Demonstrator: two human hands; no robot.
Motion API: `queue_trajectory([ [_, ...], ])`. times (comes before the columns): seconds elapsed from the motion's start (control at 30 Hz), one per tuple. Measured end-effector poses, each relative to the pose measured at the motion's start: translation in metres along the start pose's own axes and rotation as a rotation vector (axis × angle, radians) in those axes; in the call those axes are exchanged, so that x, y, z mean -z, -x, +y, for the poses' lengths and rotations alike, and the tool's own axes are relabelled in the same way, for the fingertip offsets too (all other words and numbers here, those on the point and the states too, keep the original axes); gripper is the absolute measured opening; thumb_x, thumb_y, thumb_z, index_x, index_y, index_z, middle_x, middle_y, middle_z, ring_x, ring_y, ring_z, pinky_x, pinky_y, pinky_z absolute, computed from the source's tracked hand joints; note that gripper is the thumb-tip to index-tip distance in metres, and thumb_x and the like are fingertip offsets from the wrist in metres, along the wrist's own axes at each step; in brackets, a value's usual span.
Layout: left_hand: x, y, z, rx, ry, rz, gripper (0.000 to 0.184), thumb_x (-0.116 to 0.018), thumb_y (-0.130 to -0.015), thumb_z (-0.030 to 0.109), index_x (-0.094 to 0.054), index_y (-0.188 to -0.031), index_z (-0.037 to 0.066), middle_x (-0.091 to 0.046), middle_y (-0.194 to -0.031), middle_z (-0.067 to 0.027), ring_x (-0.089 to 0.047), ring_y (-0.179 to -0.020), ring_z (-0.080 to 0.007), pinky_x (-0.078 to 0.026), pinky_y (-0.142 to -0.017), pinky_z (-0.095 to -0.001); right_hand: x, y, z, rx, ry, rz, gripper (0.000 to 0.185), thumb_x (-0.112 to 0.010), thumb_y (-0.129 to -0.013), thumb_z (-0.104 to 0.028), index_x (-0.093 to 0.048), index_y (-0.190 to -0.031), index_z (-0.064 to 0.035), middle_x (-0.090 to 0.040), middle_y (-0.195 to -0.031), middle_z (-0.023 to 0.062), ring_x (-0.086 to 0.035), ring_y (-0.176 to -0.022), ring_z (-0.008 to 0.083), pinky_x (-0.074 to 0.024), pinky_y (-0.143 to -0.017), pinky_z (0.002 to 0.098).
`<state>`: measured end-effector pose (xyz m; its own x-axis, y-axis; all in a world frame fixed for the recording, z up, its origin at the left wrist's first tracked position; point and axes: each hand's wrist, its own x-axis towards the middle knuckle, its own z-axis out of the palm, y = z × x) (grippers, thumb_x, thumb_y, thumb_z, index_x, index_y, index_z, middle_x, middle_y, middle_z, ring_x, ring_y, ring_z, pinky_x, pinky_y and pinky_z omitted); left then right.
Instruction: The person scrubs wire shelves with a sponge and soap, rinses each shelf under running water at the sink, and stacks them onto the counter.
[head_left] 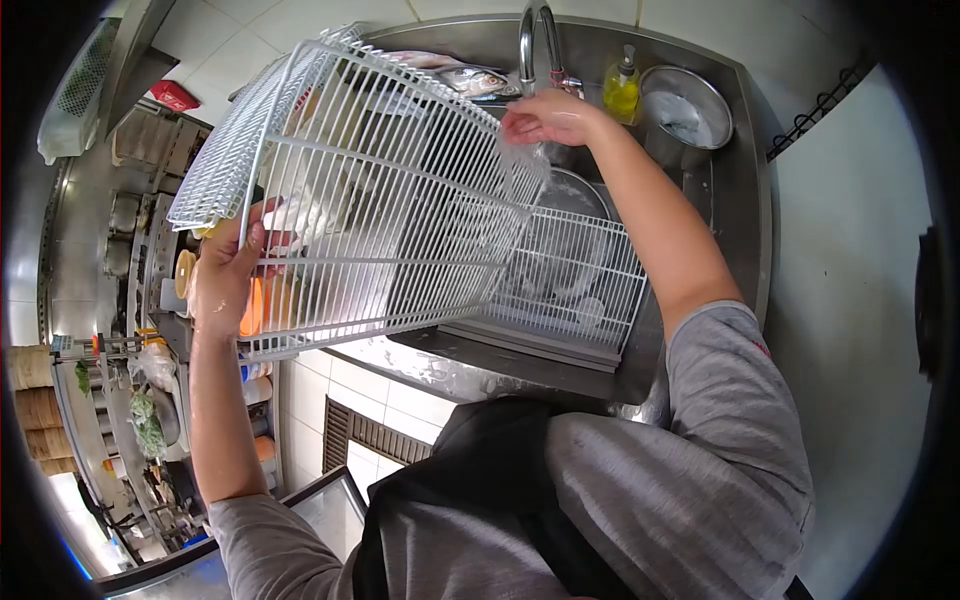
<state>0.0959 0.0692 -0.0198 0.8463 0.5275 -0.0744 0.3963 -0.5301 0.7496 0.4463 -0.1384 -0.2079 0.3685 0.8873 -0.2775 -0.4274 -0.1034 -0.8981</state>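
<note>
A large white wire rack (pixel 390 190) is tilted up over the sink, its lower right end reaching down into the basin. My left hand (pixel 235 265) is closed around its left edge, thumb on the near side and fingers through the wires. My right hand (pixel 548 118) is beneath the faucet (pixel 540 30), at the rack's upper right edge. Its fingers are slightly bent with nothing visible in them, and water splashes off them onto the wires. Another section of white wire grid (pixel 570 270) stands low in the basin; I cannot tell whether it is a separate rack.
The metal sink (pixel 755 200) holds a round pan (pixel 580 190) under the grid. At the back are fish (pixel 475 80), a yellow soap bottle (pixel 622 90) and a metal bowl (pixel 690 105). Kitchen shelves and containers stand on the left; a white panel (pixel 850 250) is on the right.
</note>
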Motion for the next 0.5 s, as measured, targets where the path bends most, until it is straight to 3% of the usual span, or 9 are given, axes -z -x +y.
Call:
queue_trajectory([
  [0.17,-0.015,0.017,-0.025,0.046,0.111,0.094,0.035,-0.045,-0.094,0.023,-0.048,-0.124,0.005,-0.065,-0.087,-0.0050,-0.060,-0.072,-0.0075,-0.043,-0.057,-0.0178,-0.007,0.000,-0.003,0.015,-0.159,-0.127,0.026,-0.054,-0.088,-0.018,-0.060,-0.092,0.0068,-0.063,-0.089,0.0143,-0.063,-0.084,0.0223,-0.0518,-0.081,0.0302],
  [0.23,-0.021,0.027,-0.037,0.063,0.230,0.131,0.035,-0.045,-0.094,0.025,-0.050,-0.124,0.007,-0.065,-0.088,-0.0050,-0.059,-0.074,-0.0073,-0.046,-0.062,-0.0200,-0.004,-0.011,0.006,-0.013,0.169,0.168,0.026,-0.054,-0.088,-0.019,-0.060,-0.093,0.0062,-0.063,-0.091,0.0139,-0.063,-0.086,0.0217,-0.0519,-0.081,0.0303],
  [0.3,-0.031,0.033,-0.048,0.068,0.254,0.166,0.035,-0.045,-0.094,0.022,-0.049,-0.125,0.006,-0.065,-0.089,-0.0062,-0.059,-0.074,-0.0077,-0.045,-0.062,-0.0204,-0.003,-0.013,0.006,-0.040,0.164,0.193,0.027,-0.054,-0.087,-0.020,-0.060,-0.094,0.0054,-0.064,-0.092,0.0125,-0.063,-0.088,0.0207,-0.0525,-0.079,0.0295],
  [0.37,-0.040,0.041,-0.059,0.093,0.413,0.219,0.034,-0.044,-0.094,0.020,-0.047,-0.125,0.005,-0.064,-0.090,-0.0071,-0.058,-0.071,-0.0080,-0.044,-0.060,-0.0207,-0.014,-0.001,-0.011,0.000,-0.152,-0.253,0.028,-0.054,-0.086,-0.019,-0.058,-0.096,0.0068,-0.063,-0.093,0.0149,-0.063,-0.087,0.0221,-0.0527,-0.079,0.0285],
  [0.43,-0.052,0.046,-0.073,0.082,0.514,0.231,0.035,-0.045,-0.094,0.021,-0.047,-0.125,0.004,-0.064,-0.089,-0.0078,-0.056,-0.068,-0.0088,-0.042,-0.058,-0.0223,-0.013,-0.007,-0.013,-0.056,-0.197,-0.240,0.027,-0.054,-0.086,-0.017,-0.057,-0.098,0.0077,-0.063,-0.095,0.0170,-0.064,-0.086,0.0238,-0.0529,-0.078,0.0280],
  [0.5,-0.067,0.054,-0.079,0.063,0.573,0.250,0.036,-0.046,-0.094,0.021,-0.046,-0.125,0.003,-0.065,-0.090,-0.0082,-0.057,-0.069,-0.0090,-0.042,-0.058,-0.0224,-0.008,-0.014,-0.009,0.004,0.039,0.139,0.027,-0.054,-0.088,-0.017,-0.057,-0.099,0.0072,-0.063,-0.097,0.0174,-0.064,-0.087,0.0240,-0.0528,-0.078,0.0277],
])
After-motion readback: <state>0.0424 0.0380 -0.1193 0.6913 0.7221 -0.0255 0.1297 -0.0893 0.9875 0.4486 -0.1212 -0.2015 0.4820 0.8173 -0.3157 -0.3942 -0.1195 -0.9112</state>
